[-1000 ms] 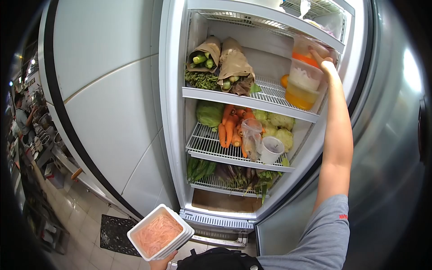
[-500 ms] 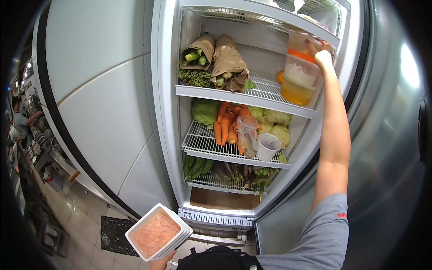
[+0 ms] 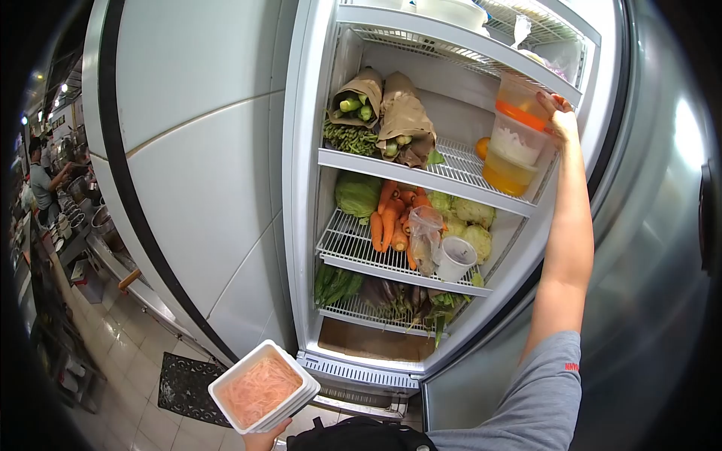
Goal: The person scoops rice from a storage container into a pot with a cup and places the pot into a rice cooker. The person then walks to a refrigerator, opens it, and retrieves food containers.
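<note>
Stacked clear containers [image 3: 517,146] stand upright at the right end of a refrigerator shelf [image 3: 421,177], beside the nearer right hand [image 3: 558,120], fingers bent (grip unclear); the left hand [image 3: 267,437], well below, holds white tubs [image 3: 292,406].

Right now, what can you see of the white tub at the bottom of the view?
The white tub looks like plastic, squarish with rounded corners and a thick rim. It is open and holds a heap of thin, pale orange shreds. Further rims show below its own, so it seems to top a nested stack. Its mouth faces the camera, outside the fridge. The left hand supports the stack at its lower edge; the underside is hidden.
</note>
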Demonstrator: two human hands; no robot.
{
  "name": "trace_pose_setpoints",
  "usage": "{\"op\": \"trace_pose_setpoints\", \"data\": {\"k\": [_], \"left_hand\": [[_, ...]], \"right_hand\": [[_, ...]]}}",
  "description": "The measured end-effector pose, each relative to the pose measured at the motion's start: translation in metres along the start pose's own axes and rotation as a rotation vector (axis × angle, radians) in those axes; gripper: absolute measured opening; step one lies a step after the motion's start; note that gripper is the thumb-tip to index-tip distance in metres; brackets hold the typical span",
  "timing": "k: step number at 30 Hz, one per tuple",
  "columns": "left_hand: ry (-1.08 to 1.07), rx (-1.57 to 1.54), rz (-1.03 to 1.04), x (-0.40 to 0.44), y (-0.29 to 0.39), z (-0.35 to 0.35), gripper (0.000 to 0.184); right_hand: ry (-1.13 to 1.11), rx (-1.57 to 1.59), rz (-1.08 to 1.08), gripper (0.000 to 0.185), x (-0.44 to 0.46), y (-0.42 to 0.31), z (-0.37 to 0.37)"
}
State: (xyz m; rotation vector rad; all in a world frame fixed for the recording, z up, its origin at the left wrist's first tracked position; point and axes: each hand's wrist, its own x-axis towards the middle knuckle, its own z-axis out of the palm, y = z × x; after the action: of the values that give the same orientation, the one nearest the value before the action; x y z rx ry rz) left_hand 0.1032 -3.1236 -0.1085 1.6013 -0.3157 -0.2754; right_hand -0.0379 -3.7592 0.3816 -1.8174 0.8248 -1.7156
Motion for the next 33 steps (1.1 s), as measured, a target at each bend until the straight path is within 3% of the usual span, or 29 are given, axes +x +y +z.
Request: {"op": "trace_pose_setpoints", "data": {"k": [4,17,20,22,23,33], "left_hand": [[-0.001,-0.015,-0.002,0.002,0.001,-0.001,0.071],[-0.016,-0.066,-0.005,0.006,0.003,-0.002,0.071],[-0.017,-0.078,-0.007,0.005,0.003,-0.003,0.071],[-0.019,-0.082,-0.009,0.004,0.003,-0.005,0.071],[-0.017,-0.089,-0.009,0.003,0.003,-0.005,0.071],[-0.012,-0.117,-0.011,0.002,0.006,-0.01,0.071]], "right_hand": [[-0.177,0.21,0.059,0.088,-0.003,-0.005,-0.006],[-0.317,0.149,0.054,0.095,-0.005,-0.012,-0.004],[-0.266,0.092,0.109,0.094,0.01,-0.003,0.006],[-0.054,-0.064,0.08,0.107,-0.008,-0.02,0.024],[-0.056,-0.063,0.079,0.107,-0.02,-0.031,0.03],[0.275,-0.404,-0.206,0.125,0.039,0.019,0.061]]}}
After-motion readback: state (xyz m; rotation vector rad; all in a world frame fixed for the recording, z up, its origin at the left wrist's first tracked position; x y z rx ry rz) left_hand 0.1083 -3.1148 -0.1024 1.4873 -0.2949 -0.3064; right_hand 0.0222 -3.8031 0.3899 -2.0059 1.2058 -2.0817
